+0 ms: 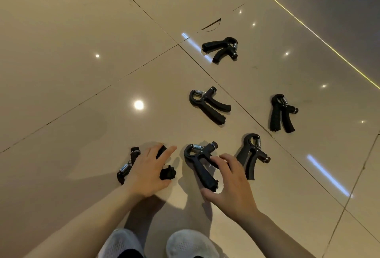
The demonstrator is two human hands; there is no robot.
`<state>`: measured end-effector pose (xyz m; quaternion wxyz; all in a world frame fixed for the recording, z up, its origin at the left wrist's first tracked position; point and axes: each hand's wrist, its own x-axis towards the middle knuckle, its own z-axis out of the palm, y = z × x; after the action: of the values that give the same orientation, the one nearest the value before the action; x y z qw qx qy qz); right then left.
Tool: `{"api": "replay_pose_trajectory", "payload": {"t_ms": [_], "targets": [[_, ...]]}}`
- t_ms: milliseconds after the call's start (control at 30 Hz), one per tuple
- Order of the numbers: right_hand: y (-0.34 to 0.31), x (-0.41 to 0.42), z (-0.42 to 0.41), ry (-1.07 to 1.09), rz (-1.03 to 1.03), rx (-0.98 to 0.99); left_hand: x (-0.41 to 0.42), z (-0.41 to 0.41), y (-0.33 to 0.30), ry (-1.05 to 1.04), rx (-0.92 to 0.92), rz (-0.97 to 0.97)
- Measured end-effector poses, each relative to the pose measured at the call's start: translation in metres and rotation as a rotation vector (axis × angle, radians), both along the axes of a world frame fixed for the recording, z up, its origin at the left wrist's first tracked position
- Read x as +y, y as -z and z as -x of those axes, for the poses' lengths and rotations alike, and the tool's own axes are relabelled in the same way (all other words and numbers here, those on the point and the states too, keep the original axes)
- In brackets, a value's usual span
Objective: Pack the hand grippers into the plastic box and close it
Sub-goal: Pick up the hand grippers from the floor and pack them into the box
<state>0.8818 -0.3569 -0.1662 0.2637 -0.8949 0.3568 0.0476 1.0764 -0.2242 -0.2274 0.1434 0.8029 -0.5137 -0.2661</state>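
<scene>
While six grippers lie on the floor (61,72), the left hand (147,172) cups one (127,167) and the right hand (232,185) pinches the handles of another (200,162). Rigid, light, sprung; best held round both handles. No box in view.

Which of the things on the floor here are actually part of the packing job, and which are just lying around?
Part of the job:
- six black hand grippers: under the left hand, under the right hand, near right, middle, far right, farthest
- the plastic box is not in view

Just there:
- tiled floor
- white shoes
</scene>
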Motion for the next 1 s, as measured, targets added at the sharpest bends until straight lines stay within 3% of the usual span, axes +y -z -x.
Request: {"api": "replay_pose_trajectory", "payload": {"t_ms": [133,267,567,767,1000], "targets": [[-0.010,0.001,0.003,0.104,-0.039,-0.194,0.009,0.003,-0.023,0.028,0.016,0.145],[-0.021,0.008,0.005,0.119,0.033,-0.303,0.014,0.010,-0.048,0.134,-0.099,0.226],[-0.021,0.016,0.018,-0.060,0.157,-0.219,0.036,0.034,-0.057,0.015,-0.075,0.358],[-0.020,0.018,0.020,-0.132,0.135,-0.121,0.054,0.038,-0.047,-0.075,0.084,0.359],[-0.028,0.024,0.033,-0.144,0.133,-0.229,0.048,0.046,-0.066,0.007,-0.050,0.477]]}}
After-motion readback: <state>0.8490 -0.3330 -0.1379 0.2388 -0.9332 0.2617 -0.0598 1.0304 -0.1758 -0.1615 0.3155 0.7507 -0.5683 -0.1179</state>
